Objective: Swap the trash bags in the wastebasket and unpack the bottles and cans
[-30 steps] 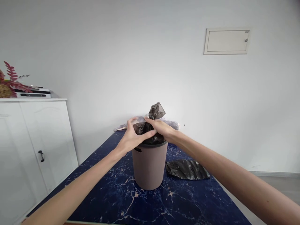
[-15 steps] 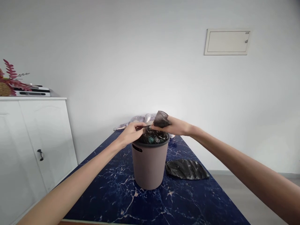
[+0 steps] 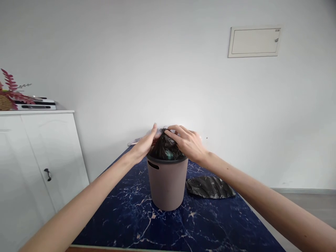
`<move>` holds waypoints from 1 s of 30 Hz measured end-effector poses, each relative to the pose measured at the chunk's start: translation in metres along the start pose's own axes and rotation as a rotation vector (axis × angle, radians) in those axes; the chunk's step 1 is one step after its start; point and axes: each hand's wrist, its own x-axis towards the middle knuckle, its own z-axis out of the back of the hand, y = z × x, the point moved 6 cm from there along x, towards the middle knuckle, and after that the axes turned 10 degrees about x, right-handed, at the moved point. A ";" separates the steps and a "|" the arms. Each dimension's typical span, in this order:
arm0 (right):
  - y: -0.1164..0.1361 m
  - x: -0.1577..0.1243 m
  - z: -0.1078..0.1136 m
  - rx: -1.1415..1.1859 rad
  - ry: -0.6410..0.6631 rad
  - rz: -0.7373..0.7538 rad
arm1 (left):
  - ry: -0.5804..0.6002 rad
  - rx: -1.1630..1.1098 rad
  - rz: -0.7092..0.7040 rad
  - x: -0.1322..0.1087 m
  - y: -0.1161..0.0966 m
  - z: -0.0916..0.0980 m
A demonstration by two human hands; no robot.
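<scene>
A taupe trash can (image 3: 168, 185) with a dark rim and a slot handle stands upright on the table. Black plastic of a trash bag (image 3: 168, 148) bunches up above the rim, with something green showing through it. My right hand (image 3: 189, 141) has its fingers closed on the gathered top of this bag. On the left side of the bag is my left hand (image 3: 144, 145), thumb raised and apart; its other fingers are partly hidden behind the plastic. A second, folded black trash bag (image 3: 210, 187) lies on the table right of the can.
The table (image 3: 126, 217) has a dark blue marbled top. A greyish plush-looking item (image 3: 133, 142) lies at its far end by the wall. At left stands a white cabinet (image 3: 57, 147) carrying a white device (image 3: 36, 106) and a red plant (image 3: 12, 84). A panel (image 3: 254, 42) is on the wall.
The bag's loose edge, earlier draped over my right hand, is now gathered into a peak above the can. My right hand has turned over onto it. My left thumb has lifted away from the fingers.
</scene>
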 end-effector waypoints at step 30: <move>-0.024 -0.024 -0.009 1.137 0.309 -0.630 | -0.202 0.362 -0.144 0.022 0.008 0.037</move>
